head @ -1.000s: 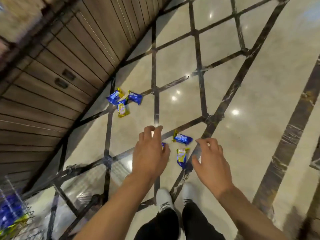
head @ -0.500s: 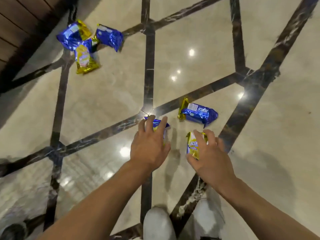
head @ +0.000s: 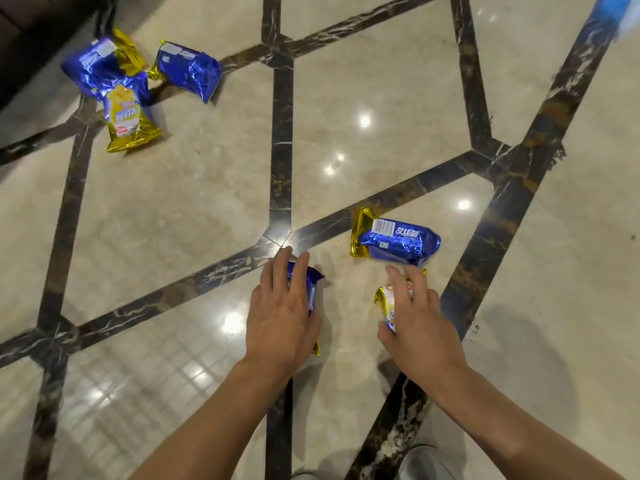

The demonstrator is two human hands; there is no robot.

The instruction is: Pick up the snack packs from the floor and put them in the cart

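Snack packs in blue and gold foil lie on the marble floor. My left hand (head: 280,313) lies on top of a blue pack (head: 313,287), fingers fairly straight, thumb across its right side. My right hand (head: 420,323) covers a yellow pack (head: 388,301), which sits between the thumb and curled fingers. A third blue pack (head: 394,242), barcode up, lies free just beyond my right hand. Three more packs lie together at the far left: a blue one (head: 98,65), a yellow one (head: 128,116) and another blue one (head: 188,69). The cart is out of view.
The floor is glossy beige marble with dark inlaid bands (head: 282,150) and bright light reflections. A dark wooden wall base (head: 20,26) runs along the top left corner. The toes of my shoes (head: 420,462) show at the bottom edge.
The view has dropped closer to the floor and the cart has left the frame. Both hands have come down from above the packs onto them, the left on the blue one, the right on the yellow one.
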